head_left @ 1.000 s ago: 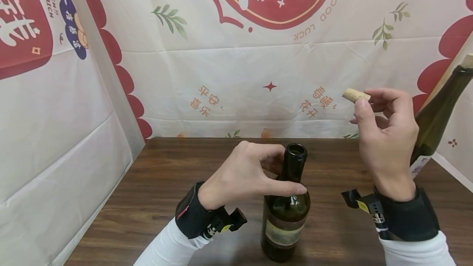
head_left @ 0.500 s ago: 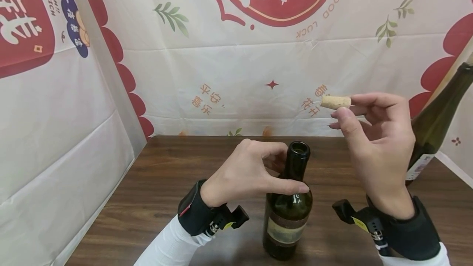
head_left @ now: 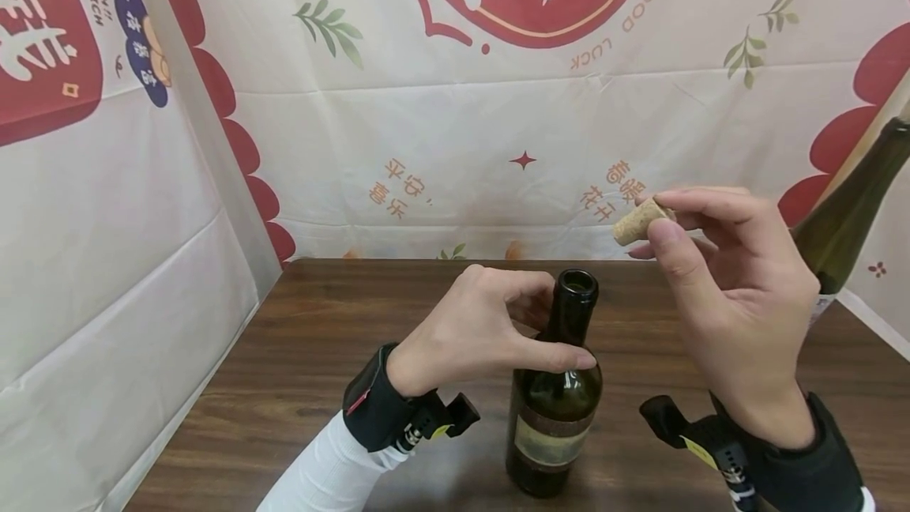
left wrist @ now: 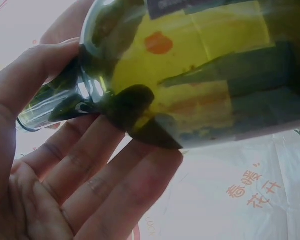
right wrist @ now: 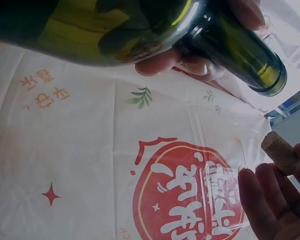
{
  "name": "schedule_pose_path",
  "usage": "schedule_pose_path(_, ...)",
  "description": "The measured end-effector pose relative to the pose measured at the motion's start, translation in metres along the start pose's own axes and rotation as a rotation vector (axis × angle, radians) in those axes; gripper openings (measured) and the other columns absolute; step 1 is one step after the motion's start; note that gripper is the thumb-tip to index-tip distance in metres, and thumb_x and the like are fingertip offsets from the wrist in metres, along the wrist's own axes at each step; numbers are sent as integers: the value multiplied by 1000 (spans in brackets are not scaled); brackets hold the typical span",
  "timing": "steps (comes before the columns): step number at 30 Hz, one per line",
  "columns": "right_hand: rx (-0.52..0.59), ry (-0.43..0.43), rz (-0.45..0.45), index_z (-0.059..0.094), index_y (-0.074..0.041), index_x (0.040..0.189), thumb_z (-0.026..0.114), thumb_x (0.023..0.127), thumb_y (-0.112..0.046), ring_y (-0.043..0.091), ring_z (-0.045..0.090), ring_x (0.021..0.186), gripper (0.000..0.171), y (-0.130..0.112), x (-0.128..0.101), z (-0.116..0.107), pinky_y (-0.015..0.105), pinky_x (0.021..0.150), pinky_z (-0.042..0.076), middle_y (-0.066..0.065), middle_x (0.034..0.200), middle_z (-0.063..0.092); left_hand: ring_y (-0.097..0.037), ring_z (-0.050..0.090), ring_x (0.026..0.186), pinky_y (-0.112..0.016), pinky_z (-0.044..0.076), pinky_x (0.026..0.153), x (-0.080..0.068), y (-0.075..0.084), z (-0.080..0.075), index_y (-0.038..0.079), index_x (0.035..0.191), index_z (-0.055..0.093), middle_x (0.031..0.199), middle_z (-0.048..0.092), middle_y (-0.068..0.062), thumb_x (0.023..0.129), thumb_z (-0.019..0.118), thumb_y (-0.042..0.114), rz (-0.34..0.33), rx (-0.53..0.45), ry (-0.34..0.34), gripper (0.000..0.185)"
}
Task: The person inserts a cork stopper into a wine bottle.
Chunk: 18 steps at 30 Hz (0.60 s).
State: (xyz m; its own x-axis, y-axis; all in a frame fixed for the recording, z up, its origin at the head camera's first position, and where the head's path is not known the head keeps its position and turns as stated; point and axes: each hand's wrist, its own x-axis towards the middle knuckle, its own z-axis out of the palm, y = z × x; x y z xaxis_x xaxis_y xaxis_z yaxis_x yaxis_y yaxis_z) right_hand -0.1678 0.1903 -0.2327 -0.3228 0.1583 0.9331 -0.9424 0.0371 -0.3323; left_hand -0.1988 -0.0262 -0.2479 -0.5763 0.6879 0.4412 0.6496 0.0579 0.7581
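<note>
Standing upright near the front-centre of the dark wood-grain table (head_left: 320, 338), the dark green glass wine bottle (head_left: 554, 409) has its long axis vertical and its open round mouth pointing up. Its paper label is worn, w/ a tan band over a pale yellowish panel; no print legible. The left hand (head_left: 476, 334) wraps the neck and shoulder, thumb across the front of the glass, fingers curled round the back. In the left wrist view those fingers lie against the bottle's smooth curved shoulder.

The right hand (head_left: 732, 291) is up and to the right of the bottle mouth, pinching a cork (head_left: 635, 222) betw. thumb and fingertips. The cork is a short tan cylinder w/ a grainy surface, long axis tilted, free end pointing down-left toward the bottle mouth but well apart from it.

A second green bottle (head_left: 849, 212) leans at the right edge, partly behind the right hand. The backdrop cloth (head_left: 455, 141) is cream w/ red shapes, green sprigs and orange Chinese characters; "GOOD LUCK" and "RICH" are readable, upside down.
</note>
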Motion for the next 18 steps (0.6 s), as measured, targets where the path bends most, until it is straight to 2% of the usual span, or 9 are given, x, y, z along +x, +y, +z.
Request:
schedule_pose_path(8,39,-14,3,62,24,117,69,91,17,27,73,89,29,-3,-1,4,27,82,61,31,111,64,-3,73,78,-28,63,74,1,0,-1,14,97,73,86,74,12,83,92,14,13,19,-2,23)
schedule_pose_path(15,-22,9,2,64,22,117,70,91,14,27,70,95,28,-5,-4,6,24,85,55,31,114,67,-3,72,77,-27,63,72,0,-1,-2,13,99,74,88,74,10,83,92,15,23,33,-1,24)
schedule_pose_path(18,7,7,2,63,23,117,71,91,15,27,71,94,28,-6,-5,7,24,85,55,31,113,67,-3,73,77,-27,63,73,0,-1,-1,13,99,74,87,74,10,83,92,15,22,31,-1,24)
